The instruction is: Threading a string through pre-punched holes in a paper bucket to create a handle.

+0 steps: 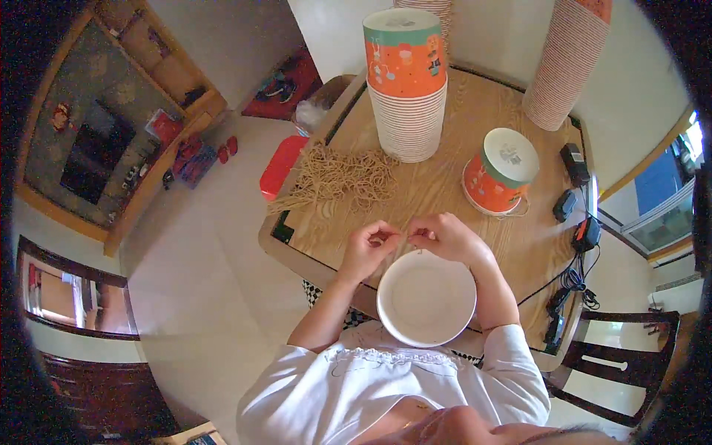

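Observation:
A paper bucket [426, 298], its white inside facing up, stands at the table's near edge against my body. Just past its far rim, my left hand [368, 251] and my right hand [449, 239] are close together, fingers pinched. A thin tan cord [403, 239] seems to run between the fingertips; most of it is hidden. My right wrist lies along the bucket's right side. A tangled heap of tan cords [345, 178] lies beyond my left hand. Farther right, an orange and green paper bucket [498, 176] rests upside down, with cord showing at its lower edge.
A tall stack of upturned buckets [408, 89] stands at the table's far side, another stack [567, 67] at the far right corner. Black adapters and cables [572, 278] line the right edge. A red container [283, 167] sits past the left edge; a dark chair [619, 363] stands right.

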Demonstrator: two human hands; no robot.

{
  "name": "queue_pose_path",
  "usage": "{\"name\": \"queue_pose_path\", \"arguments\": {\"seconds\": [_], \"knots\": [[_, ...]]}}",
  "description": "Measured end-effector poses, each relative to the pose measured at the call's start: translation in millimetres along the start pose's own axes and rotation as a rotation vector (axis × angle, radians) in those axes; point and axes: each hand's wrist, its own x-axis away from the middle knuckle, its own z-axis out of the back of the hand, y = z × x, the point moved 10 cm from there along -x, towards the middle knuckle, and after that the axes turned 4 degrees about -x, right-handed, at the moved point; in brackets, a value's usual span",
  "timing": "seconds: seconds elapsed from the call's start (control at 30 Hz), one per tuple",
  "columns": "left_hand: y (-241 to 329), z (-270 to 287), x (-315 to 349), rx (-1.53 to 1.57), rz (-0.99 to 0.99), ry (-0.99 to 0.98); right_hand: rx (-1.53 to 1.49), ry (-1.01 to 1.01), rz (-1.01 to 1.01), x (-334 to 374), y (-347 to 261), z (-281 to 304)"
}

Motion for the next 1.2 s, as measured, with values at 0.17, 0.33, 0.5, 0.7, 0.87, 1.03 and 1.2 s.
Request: {"name": "queue_pose_path", "arguments": {"seconds": [0.17, 0.33, 0.5, 0.7, 0.87, 1.03, 1.2], "knots": [[-1.5, 7.8, 1.3, -0.054, 0.016, 0.08, 0.021, 0.018, 0.046, 2.4, -13.7, 4.3], [-3.6, 12.9, -2.6, 0.072, 0.063, 0.073, -0.032, 0.037, -0.022, 4.0, -4.6, 6.5], [10.6, -2.1, -1.1, -0.077, -0.004, -0.025, 0.016, 0.034, 0.021, 2.9, -7.3, 5.5], [10.8, -0.6, 0.7, -0.133, -0.008, 0.015, 0.025, 0.035, -0.01, 2.7, -8.9, 7.9], [25.3, -0.5, 2.4, -0.261, -0.077, 0.054, 0.051, 0.069, 0.068, 2.5, -11.0, 6.0], [26.7, 1.3, 2.4, -0.315, -0.114, 0.084, 0.104, 0.074, 0.129, 2.5, -21.1, 5.6], [5.9, 1.9, 0.5, -0.087, -0.042, 0.005, -0.001, 0.076, 0.106, 3.8, -24.5, 8.1]]}}
